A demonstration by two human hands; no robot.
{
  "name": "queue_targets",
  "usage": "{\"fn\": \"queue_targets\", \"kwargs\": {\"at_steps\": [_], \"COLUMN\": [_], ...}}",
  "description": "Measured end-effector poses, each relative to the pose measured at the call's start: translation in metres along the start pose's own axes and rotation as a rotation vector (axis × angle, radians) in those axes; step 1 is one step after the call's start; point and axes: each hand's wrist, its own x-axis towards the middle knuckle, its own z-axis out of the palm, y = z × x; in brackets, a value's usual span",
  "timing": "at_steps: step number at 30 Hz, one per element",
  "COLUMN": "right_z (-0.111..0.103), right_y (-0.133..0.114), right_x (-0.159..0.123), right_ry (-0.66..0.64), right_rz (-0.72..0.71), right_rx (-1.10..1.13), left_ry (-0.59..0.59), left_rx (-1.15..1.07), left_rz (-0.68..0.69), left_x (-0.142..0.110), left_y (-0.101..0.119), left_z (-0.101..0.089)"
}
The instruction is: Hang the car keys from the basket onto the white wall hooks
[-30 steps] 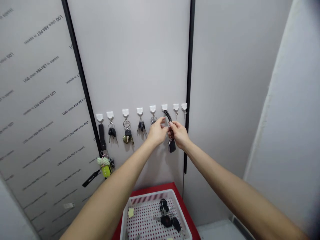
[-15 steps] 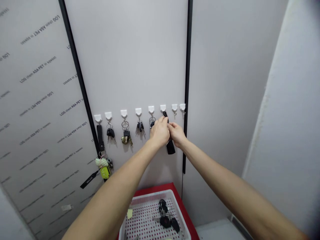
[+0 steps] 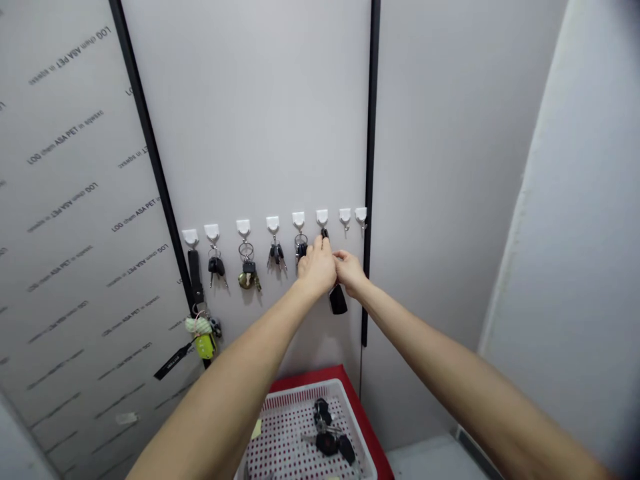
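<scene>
Pinching a black strap (image 3: pixel 325 233), left hand (image 3: pixel 319 268) and right hand (image 3: pixel 349 273) are nearly closed. Five key sets (image 3: pixel 249 269) already hang leftward; basketed keys (image 3: pixel 327 443) remain below.

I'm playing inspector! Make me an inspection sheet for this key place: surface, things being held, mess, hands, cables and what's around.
Surface: red top with a white basket on it.
Things handled: black strap just under the sixth white hook from the left; black fob below the hands.
Clutter: loose keys and a yellow slip in the basket.
Hands: left hand and right hand meet at the strap; grip mostly hidden.
Cables: nothing seen.
Surroundings: pale wall, black strips; key sets on the five leftmost hooks.
</scene>
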Motion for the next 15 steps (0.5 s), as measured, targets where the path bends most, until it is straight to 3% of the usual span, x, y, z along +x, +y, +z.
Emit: {"fn": "queue_targets", "kwargs": {"at_steps": [3,7,8,10,13,15], "right_z": [-0.006,-0.017,-0.020,-0.023,-0.023,-0.022], "right_y": [0.012,0.053,0.067,0.096,0.131,0.146], "right_x": [-0.001,-0.031,-0.044,-0.073,-0.113,-0.131], "right_ry": [0.017,0.086,0.021,-0.244,-0.640,-0.808], "right_rz": [-0.179,-0.443,-0.470,-0.455,-0.331,-0.277], "right_rx": [-0.136,-0.431,-0.495,-0.614,-0.897,-1.145], "left_ry": [-0.027,-0.098,-0.134,-0.258,-0.553,-0.589], "left_rx": [-0.085,-0.279,-0.320,-0.372,-0.371,-0.365], "left_rz": [0.043,0.122,0.109,0.028,-0.138,-0.162], "left_x": [-0.015,-0.065,-0.081,-0.117,-0.164,-0.186], "left_y": [-0.005,-0.022,-0.028,-0.040,-0.054,-0.057], "left_z": [0.010,0.042,0.054,0.080,0.117,0.133]}}
